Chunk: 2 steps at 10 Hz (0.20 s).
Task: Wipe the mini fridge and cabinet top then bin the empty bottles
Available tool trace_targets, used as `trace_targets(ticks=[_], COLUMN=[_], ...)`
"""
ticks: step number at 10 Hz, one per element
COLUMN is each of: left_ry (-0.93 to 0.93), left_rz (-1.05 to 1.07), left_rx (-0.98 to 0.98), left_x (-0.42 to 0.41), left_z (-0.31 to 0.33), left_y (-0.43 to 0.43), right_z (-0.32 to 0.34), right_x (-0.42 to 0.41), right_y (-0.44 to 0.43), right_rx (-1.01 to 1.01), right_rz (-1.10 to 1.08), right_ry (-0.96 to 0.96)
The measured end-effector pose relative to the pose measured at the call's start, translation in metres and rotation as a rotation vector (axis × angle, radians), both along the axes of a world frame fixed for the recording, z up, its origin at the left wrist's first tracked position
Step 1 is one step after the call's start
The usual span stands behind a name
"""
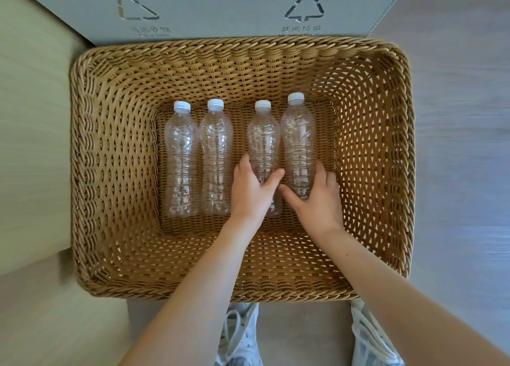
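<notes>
Several empty clear plastic bottles with white caps lie side by side, caps pointing away from me, on the floor of a big woven wicker basket (110,172). My left hand (252,191) curls round the lower part of the third bottle from the left (262,139). My right hand (317,197) curls round the lower part of the rightmost bottle (298,133). Untouched, the two left bottles (180,155) (216,150) lie apart from my hands.
Behind the basket stands a grey bin front (220,9) with two recycling triangles and labels. A pale wooden surface (30,144) runs along the left. Grey floor (463,144) lies to the right. My shoes (240,335) show below the basket.
</notes>
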<state>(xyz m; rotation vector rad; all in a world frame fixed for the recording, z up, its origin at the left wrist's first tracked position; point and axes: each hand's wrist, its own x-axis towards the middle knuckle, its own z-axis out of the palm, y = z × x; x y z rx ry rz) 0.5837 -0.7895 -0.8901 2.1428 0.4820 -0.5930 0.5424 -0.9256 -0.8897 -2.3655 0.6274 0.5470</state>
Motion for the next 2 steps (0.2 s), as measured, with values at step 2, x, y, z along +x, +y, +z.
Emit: trace_targets(ticks=[2], left_ry=[-0.184], left_rz=[-0.158], left_rx=[0.228], left_x=[-0.001], left_z=[0.052], left_y=[0.004], right_z=[0.052], right_x=[0.005], right_y=[-0.005], right_rx=[0.030], right_rz=[-0.035], right_ry=[-0.175])
